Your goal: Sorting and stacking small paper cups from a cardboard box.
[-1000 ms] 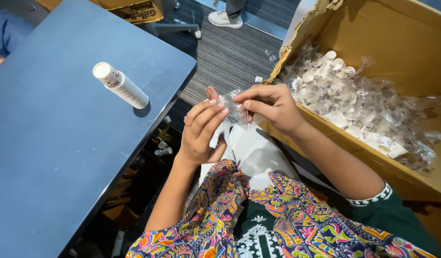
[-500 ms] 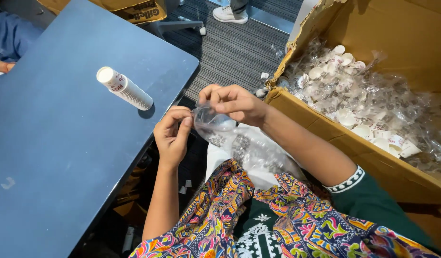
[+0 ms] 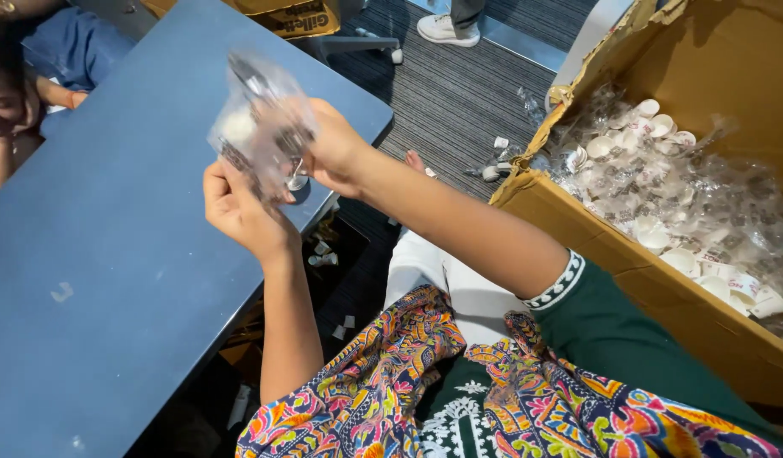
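- Low in the frame, a multicoloured patterned scarf (image 3: pixel 383 382) and a dark green sleeve with a white embroidered cuff (image 3: pixel 561 284) fill the foreground, over white trousers (image 3: pixel 442 276).
- At centre left, the person's left hand (image 3: pixel 239 208) rises from below, fingers curled and pinching the lower edge of a clear plastic packet (image 3: pixel 260 123).
- The right hand (image 3: pixel 336 153) reaches in from the right, its fingers closed on the packet's right side; the packet is held up between both hands, above the edge of the blue table (image 3: pixel 111 254) in the upper left centre of the frame.
- The packet is blurred; it seems to hold a small white piece and some darker parts.
- At right, an open cardboard box (image 3: pixel 629 280) is heaped with similar clear packets and small white cups (image 3: pixel 663 195).
- Below the table edge, small white bits (image 3: pixel 323 254) lie scattered on the floor.
- At upper left, another person in blue (image 3: pixel 69 55) leans at the table.
- Top centre, a white shoe (image 3: pixel 446 30) stands on grey striped carpet (image 3: pixel 459 93).
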